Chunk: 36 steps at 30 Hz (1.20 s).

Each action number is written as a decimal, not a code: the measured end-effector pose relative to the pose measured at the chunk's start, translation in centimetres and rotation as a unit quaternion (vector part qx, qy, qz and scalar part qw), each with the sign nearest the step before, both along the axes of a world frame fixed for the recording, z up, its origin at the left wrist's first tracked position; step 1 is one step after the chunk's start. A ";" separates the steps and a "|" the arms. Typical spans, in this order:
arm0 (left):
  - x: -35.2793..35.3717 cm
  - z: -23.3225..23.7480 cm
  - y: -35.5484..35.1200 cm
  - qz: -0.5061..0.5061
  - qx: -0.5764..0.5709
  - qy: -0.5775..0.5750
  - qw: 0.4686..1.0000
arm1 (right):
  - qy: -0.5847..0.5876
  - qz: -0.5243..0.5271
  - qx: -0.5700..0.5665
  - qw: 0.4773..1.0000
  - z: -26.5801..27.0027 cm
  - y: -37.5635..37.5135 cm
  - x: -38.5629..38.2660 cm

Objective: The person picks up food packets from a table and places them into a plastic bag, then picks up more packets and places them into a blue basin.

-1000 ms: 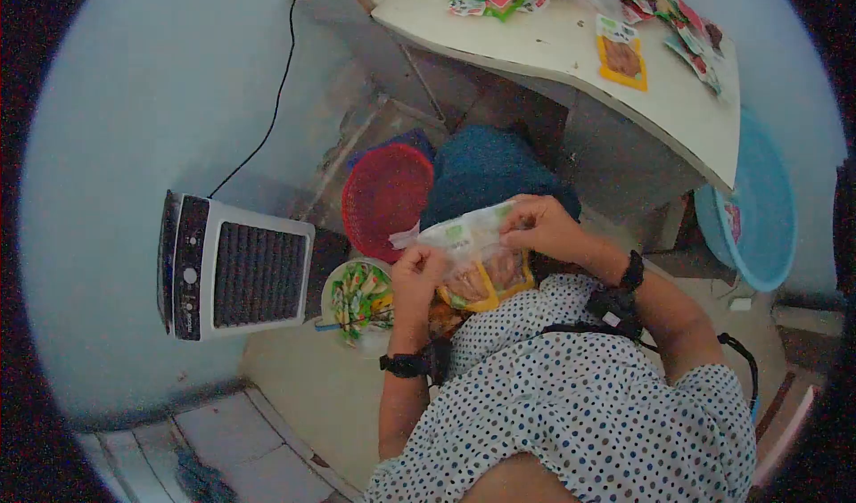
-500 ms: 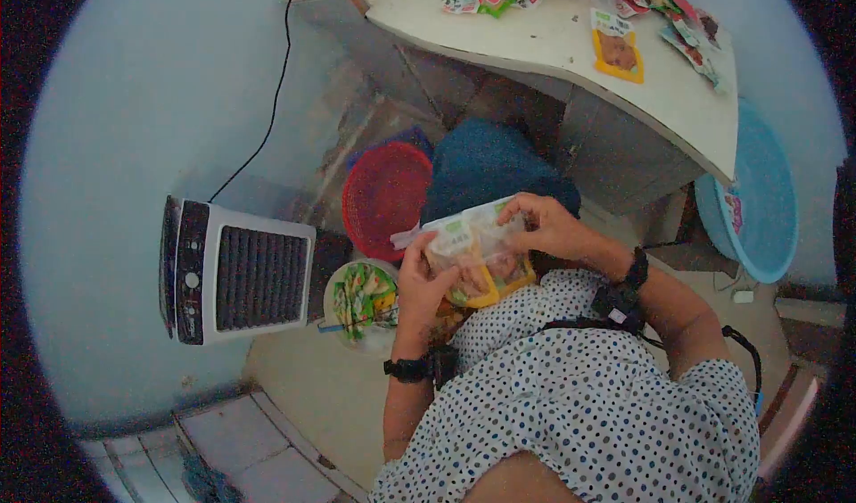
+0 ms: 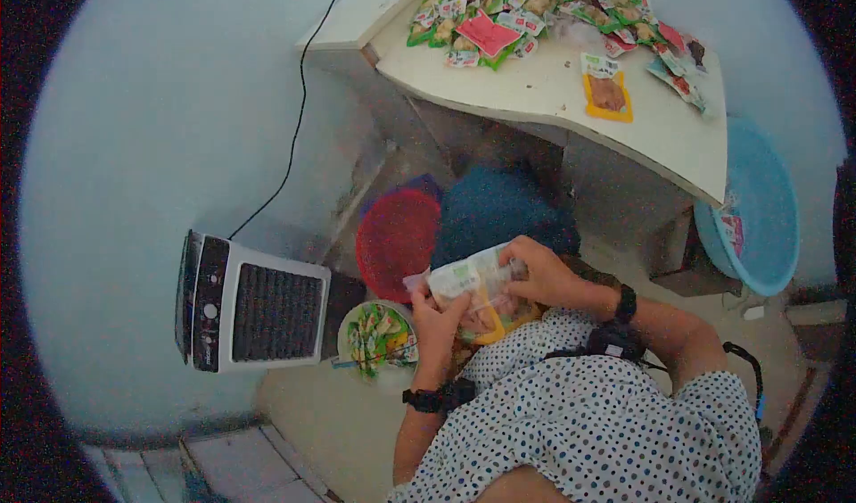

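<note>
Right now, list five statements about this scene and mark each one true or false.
1. The left hand and right hand both hold the clear plastic packet with a yellow edge. True.
2. The round red mesh basket stands on the white tabletop. False: it sits on the floor below the tabletop.
3. One yellow-framed packet lies apart from the heap of packets on the tabletop. True.
4. The light blue plastic basin is left of the white box fan with a black grille. False: it is far to the right, beside the tabletop.
5. Each wrist wears a black band. True.
</note>
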<state>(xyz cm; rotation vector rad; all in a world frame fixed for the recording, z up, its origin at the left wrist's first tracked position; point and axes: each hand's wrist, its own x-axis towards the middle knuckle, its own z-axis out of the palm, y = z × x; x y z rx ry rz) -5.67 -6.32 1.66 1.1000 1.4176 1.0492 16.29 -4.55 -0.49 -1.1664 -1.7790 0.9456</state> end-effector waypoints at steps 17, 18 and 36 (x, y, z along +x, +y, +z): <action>2.0 6.8 -2.0 -0.072 0.107 0.172 0.977 | -0.181 -0.075 0.024 0.980 5.8 -1.7 1.0; 2.6 8.0 -2.2 -0.082 0.130 0.218 0.964 | -0.119 -0.048 -0.009 0.992 6.0 -1.6 1.2; 11.2 9.4 0.1 -0.293 0.625 0.415 0.593 | 0.534 -0.013 -0.272 0.801 9.0 -4.9 8.3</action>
